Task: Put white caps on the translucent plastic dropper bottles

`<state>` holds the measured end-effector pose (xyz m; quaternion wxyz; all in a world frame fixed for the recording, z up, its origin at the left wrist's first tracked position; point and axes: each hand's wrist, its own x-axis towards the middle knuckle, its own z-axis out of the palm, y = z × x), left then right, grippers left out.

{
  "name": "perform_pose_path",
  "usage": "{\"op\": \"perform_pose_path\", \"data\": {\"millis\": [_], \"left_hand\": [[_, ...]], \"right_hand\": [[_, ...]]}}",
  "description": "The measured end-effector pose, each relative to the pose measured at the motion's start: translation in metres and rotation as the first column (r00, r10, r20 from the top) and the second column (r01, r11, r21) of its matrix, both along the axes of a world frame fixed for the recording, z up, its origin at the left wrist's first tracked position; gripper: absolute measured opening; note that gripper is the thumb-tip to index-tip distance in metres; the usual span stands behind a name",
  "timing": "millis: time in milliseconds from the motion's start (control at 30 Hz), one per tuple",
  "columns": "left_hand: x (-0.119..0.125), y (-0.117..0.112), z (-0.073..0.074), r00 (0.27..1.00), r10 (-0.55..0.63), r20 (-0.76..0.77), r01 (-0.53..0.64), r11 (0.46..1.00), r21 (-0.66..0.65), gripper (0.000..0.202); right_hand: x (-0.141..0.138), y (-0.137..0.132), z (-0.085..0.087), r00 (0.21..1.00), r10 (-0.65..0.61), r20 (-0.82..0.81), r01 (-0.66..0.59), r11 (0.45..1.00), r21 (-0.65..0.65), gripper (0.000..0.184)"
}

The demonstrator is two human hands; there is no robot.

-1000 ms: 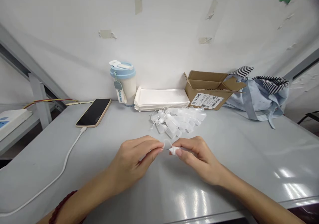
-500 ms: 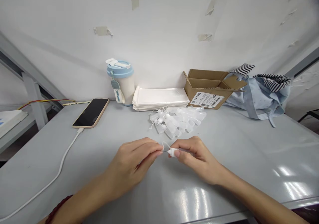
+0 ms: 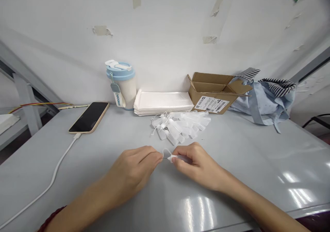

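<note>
Cannot make out the end of the thin white loop point(image 3: 167, 149), hidden by the left fingers point(image 3: 154, 158), nor most of the small bottle point(image 3: 185, 159) within the right fingers point(image 3: 182, 166). Cannot count the overlapping bottles point(image 3: 177, 127), nor read the small print on the carton label point(image 3: 211, 104). Can follow the white cable point(image 3: 62, 158) only to the left edge, the dark red wristband point(image 3: 53, 218) only to the bottom.

1. The held bottle point(image 3: 184, 158) is translucent white, with a white cap point(image 3: 173, 158).
2. The piled bottles point(image 3: 175, 128) are translucent white.
3. The surface point(image 3: 257, 159) is grey.
4. The cup point(image 3: 129, 91) is cream, its lid point(image 3: 121, 74) light blue.
5. The box point(image 3: 222, 95) is brown, its label point(image 3: 212, 104) white with black print.
6. The bag point(image 3: 269, 103) is pale blue, with black-and-white stripes point(image 3: 279, 86).
</note>
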<state>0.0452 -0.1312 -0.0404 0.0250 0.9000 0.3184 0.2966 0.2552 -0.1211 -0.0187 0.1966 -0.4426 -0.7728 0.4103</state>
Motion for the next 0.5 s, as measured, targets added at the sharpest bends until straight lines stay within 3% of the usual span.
{"op": "perform_pose_path", "data": {"millis": [100,267,500], "left_hand": [[0.001,0.001,-0.002,1.000,-0.025,-0.015,0.025,0.999,-0.043,0.023],[0.006,0.001,-0.003,0.999,-0.009,0.053,0.015,0.994,-0.104,0.022],[0.004,-0.003,-0.007,0.993,-0.045,-0.106,0.049,0.998,0.044,0.023]], "right_hand": [[-0.001,0.001,-0.004,1.000,-0.014,0.018,0.014,1.000,0.015,0.023],[-0.002,0.003,-0.014,0.997,-0.027,-0.071,0.021,0.997,-0.079,0.023],[-0.004,0.003,-0.019,0.996,-0.019,-0.088,0.010,0.994,-0.106,0.021]]}}
